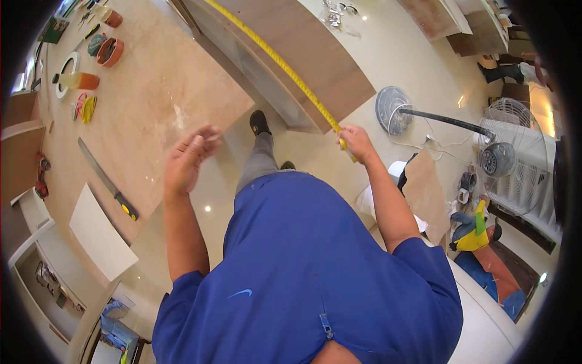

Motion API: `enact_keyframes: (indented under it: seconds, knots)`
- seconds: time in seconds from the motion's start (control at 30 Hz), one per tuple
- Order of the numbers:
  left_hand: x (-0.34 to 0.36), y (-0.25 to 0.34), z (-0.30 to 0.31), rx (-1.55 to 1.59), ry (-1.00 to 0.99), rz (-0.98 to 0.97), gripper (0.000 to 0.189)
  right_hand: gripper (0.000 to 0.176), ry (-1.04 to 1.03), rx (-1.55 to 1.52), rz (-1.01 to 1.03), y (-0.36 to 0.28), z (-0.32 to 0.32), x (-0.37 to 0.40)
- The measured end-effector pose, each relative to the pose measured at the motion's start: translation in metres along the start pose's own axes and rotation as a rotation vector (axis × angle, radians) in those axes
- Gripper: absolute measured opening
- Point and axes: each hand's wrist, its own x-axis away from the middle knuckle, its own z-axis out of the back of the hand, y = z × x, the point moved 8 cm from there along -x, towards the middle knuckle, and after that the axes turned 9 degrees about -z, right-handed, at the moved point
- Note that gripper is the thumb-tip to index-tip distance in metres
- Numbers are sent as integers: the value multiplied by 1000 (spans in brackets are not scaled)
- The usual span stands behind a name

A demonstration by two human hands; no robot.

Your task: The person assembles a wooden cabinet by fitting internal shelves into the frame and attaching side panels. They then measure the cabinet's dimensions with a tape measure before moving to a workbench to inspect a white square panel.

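My right hand [356, 144] is closed round the yellow tape measure [276, 56]. Its blade runs from my fingers along a brown wooden panel [327, 57] and leaves the view at the top. A short piece of tape shows below my grip. My left hand [189, 159] is raised near the edge of the wooden worktable [163, 97], fingers loosely bent and holding nothing. On that table lies a handsaw [106, 176] with a black and yellow handle, left of my left hand.
Bottles with amber liquid [79, 80], an orange container [110, 52] and a yellow cloth [88, 109] stand or lie on the table. A white sheet [102, 233] overhangs its near edge. To the right are a fan [515, 158], loose cables and a person in yellow [476, 236].
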Motion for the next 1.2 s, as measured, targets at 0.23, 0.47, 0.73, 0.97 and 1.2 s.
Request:
enact_keyframes:
  seconds: [0.23,0.47,0.73,0.97,1.2]
  knots:
    - [107,-82,-49,-184,-143,274,34,24,29,60,211,-25,-18,47]
    - [106,-84,-74,-357,-296,196,39,29,-17,-42,253,29,-69,132]
    - [37,63,-94,-82,-253,-381,50,24,-110,-191,342,44,-144,173]
    - [95,153,-41,256,29,-613,32,31,-132,176,371,58,-150,162]
    - [226,146,41,294,638,-820,28,25,-401,345,327,74,-133,123]
